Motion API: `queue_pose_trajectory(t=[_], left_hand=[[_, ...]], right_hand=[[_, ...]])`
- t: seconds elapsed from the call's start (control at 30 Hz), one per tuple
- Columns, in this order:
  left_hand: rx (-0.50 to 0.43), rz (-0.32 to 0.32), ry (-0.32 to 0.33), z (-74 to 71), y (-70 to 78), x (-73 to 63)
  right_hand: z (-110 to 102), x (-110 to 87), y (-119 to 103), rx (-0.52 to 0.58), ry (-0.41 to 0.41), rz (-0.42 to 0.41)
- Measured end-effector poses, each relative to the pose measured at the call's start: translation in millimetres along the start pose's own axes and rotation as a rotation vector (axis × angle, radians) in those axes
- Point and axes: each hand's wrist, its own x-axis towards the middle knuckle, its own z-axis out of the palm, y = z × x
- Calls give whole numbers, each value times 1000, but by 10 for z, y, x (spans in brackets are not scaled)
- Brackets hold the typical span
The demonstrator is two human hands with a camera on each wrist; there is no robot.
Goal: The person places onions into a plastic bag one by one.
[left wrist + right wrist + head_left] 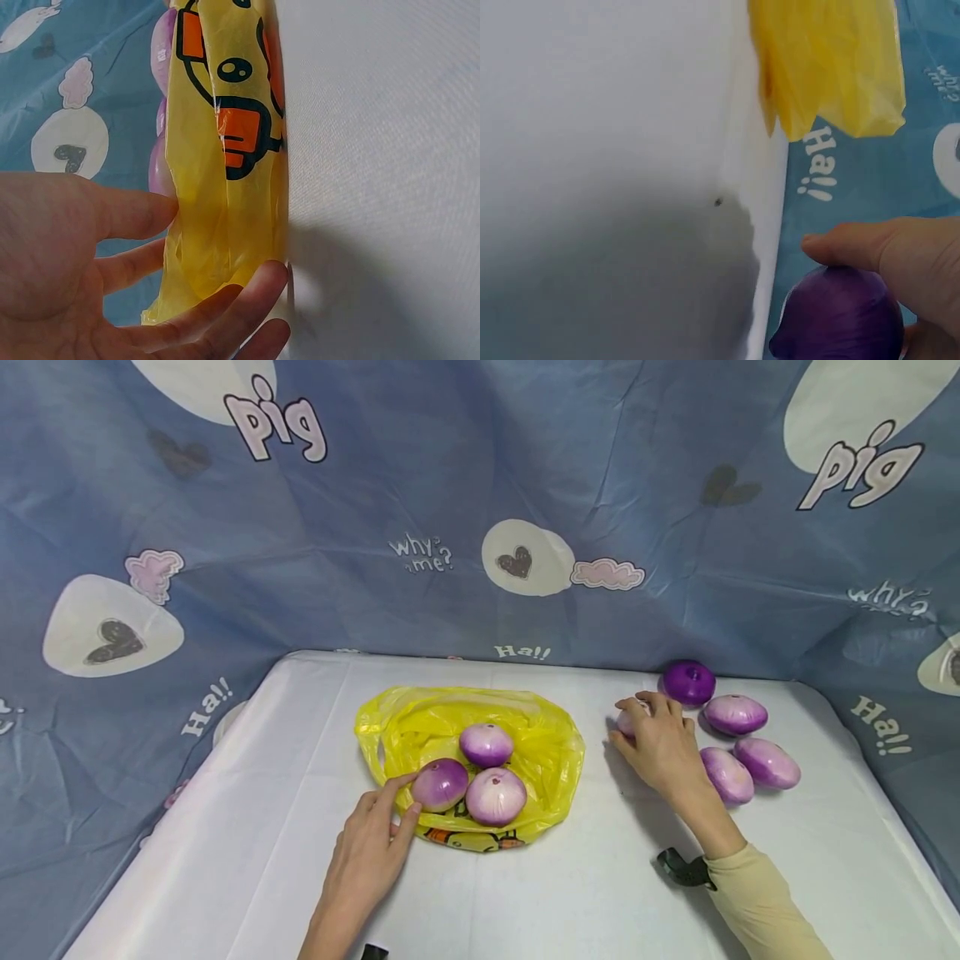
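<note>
A yellow plastic bag (551, 735) with a printed cartoon lies open-mouthed on the white-covered table. Three purple onions sit in it: a darker onion (440, 784) at front left, a paler onion (497, 796) beside it and another onion (487, 744) behind. My left hand (369, 843) touches the bag's left front side, next to the darker onion. Its fingers are spread; the left wrist view has the thumb at the bag's rim. To the right of the bag, my right hand (663, 747) grips a purple onion (836, 319), mostly hidden by the fingers in the head view.
Around the right hand lie a deep purple onion (688, 683) at the back, an onion (735, 715) in front of it, and two more onions (767, 763) (726, 775) nearer me. A blue printed cloth (450, 460) hangs behind the table (585, 893) and along its sides.
</note>
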Motion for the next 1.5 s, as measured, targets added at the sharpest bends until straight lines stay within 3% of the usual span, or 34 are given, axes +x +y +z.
queue_pose_trajectory(t=[0.57, 0.87, 1.23, 1.5], left_hand=[[-10, -10, 0, 2, -1, -4], [-11, 4, 11, 2, 8, 2], [-1, -1, 9, -6, 13, -5], [0, -12, 2, -4, 7, -7]], right_hand=[[-51, 32, -414, 39, 119, -117], [-79, 48, -661, 50, 135, -148], [-129, 62, -767, 58, 162, -181], [-179, 86, -925, 123, 143, -201]])
